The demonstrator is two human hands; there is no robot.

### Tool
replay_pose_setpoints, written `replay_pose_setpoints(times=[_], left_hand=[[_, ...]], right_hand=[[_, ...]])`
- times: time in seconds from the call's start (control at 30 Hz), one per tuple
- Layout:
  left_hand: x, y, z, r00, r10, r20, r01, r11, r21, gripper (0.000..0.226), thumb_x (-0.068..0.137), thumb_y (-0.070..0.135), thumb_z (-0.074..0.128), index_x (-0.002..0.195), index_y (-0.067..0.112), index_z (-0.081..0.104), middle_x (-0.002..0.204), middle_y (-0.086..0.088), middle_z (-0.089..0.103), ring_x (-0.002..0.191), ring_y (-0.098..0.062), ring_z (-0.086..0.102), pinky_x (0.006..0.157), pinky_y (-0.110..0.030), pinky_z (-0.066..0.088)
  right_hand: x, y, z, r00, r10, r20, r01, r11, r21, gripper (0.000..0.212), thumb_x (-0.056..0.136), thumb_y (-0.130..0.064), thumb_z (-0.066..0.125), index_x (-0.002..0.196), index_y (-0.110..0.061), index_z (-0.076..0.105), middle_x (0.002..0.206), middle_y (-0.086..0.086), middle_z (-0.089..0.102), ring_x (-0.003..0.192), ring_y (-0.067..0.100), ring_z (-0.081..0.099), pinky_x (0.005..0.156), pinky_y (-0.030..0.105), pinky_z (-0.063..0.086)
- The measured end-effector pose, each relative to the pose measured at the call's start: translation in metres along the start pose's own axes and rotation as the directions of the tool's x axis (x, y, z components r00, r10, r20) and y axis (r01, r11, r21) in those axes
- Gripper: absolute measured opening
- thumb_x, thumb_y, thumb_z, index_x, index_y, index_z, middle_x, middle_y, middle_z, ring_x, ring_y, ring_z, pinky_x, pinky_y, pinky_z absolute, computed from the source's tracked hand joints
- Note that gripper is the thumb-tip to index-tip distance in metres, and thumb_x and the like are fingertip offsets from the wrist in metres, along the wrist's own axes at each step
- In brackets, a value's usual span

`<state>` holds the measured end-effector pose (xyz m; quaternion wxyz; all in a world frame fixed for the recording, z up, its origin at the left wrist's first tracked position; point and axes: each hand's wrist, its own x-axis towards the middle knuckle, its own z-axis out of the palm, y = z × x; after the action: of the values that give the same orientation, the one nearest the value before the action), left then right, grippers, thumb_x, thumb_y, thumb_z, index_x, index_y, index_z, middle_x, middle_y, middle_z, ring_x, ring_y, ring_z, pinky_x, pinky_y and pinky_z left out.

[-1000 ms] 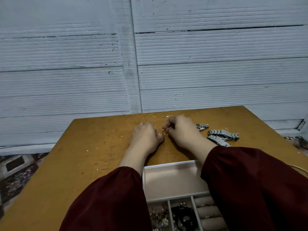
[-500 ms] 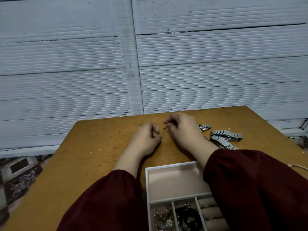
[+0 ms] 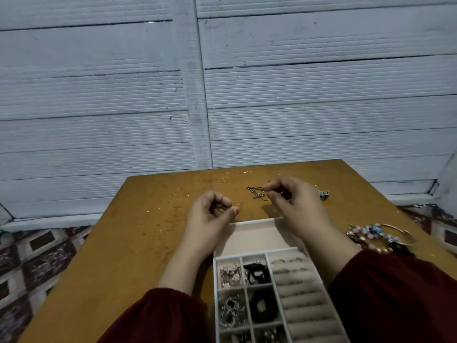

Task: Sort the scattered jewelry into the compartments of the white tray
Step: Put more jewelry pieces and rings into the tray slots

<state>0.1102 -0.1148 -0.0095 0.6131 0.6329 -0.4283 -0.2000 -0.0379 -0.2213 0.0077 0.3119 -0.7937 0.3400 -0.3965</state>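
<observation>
Silver chain [image 3: 255, 192] lies just beyond the white tray [image 3: 249, 222] | our right hand [image 3: 294, 204] pinches its end, likely to lift it untangled | our left hand [image 3: 210, 216] pinches what seems a thin hoop [image 3: 239, 206], tray-bound.

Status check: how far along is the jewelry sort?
Done: small compartments of the white tray hold silver pieces and black bands; a few rings sit on the ring rolls. In hand: the right hand pinches a chain on the table; the left hand seems to pinch a thin hoop. Left: a small ring, a watch piece and beaded bracelets on the table.
</observation>
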Motion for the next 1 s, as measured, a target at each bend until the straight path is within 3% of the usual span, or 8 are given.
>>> replay_pose_setpoints(times=[0.1,0.3,0.43,0.53,0.63,0.73,1.0], left_hand=[[-0.031,0.011,-0.001,1.000,0.020,-0.023,-0.019,0.999,0.033,0.022,0.073,0.005,0.078,0.073,0.020,0.063,0.065,0.009,0.060,0.061,-0.004,0.049,0.058,-0.018,0.043],[-0.090,0.028,0.005,0.995,0.092,-0.035,-0.086,0.985,0.151,0.016,0.075,0.014,0.077,0.075,0.026,0.068,0.078,0.006,0.067,0.074,-0.012,0.056,0.063,-0.018,0.041],[-0.121,0.035,0.009,0.986,0.154,-0.068,-0.132,0.958,0.254,0.016,0.075,0.021,0.076,0.075,0.033,0.066,0.083,0.004,0.066,0.080,-0.008,0.058,0.068,-0.021,0.043],[-0.145,0.042,0.017,0.968,0.221,-0.119,-0.169,0.924,0.344,0.024,0.077,0.016,0.076,0.076,0.037,0.064,0.085,0.011,0.061,0.082,0.003,0.055,0.067,-0.008,0.039],[-0.165,0.048,0.028,0.919,0.369,-0.135,-0.277,0.852,0.444,0.014,0.079,0.021,0.073,0.079,0.032,0.065,0.085,0.025,0.060,0.086,0.000,0.050,0.071,-0.017,0.042],[-0.180,0.045,0.039,0.866,0.482,-0.132,-0.370,0.797,0.478,0.004,0.081,0.031,0.062,0.082,0.029,0.064,0.082,0.027,0.058,0.084,-0.004,0.048,0.070,-0.027,0.043],[-0.191,0.030,0.049,0.825,0.560,-0.074,-0.445,0.725,0.526,0.006,0.082,0.025,0.061,0.082,0.021,0.066,0.084,0.013,0.064,0.083,-0.009,0.049,0.070,-0.030,0.044]], right_hand=[[-0.033,-0.003,-0.016,0.997,0.072,-0.019,-0.070,0.994,0.081,0.016,0.087,-0.006,0.062,0.087,-0.020,0.070,0.086,-0.011,0.067,0.076,0.000,0.059,0.070,0.022,0.045],[-0.110,-0.007,-0.042,0.982,0.186,-0.039,-0.176,0.967,0.182,0.017,0.089,-0.010,0.062,0.090,-0.026,0.068,0.090,-0.011,0.066,0.077,-0.001,0.061,0.060,0.010,0.047],[-0.152,-0.002,-0.048,0.979,0.199,-0.049,-0.181,0.953,0.242,0.017,0.089,-0.013,0.061,0.090,-0.029,0.069,0.091,-0.009,0.067,0.081,0.004,0.063,0.068,0.023,0.054],[-0.173,-0.003,-0.053,0.988,0.130,-0.085,-0.111,0.974,0.198,0.019,0.087,-0.009,0.065,0.086,-0.027,0.070,0.085,-0.011,0.065,0.076,0.002,0.059,0.064,0.011,0.044],[-0.183,-0.006,-0.057,0.992,0.073,-0.106,-0.062,0.993,0.104,0.020,0.085,-0.011,0.067,0.084,-0.031,0.069,0.084,-0.016,0.065,0.078,0.002,0.058,0.062,0.010,0.041],[-0.191,-0.008,-0.060,0.995,0.033,-0.098,-0.037,0.999,-0.039,0.018,0.083,-0.016,0.069,0.081,-0.034,0.066,0.081,-0.018,0.063,0.083,-0.001,0.053,0.063,0.011,0.038],[-0.197,-0.011,-0.062,0.991,-0.043,-0.129,0.016,0.979,-0.201,0.011,0.080,-0.015,0.072,0.082,-0.026,0.069,0.074,-0.023,0.058,0.081,0.009,0.053,0.071,0.035,0.047]])
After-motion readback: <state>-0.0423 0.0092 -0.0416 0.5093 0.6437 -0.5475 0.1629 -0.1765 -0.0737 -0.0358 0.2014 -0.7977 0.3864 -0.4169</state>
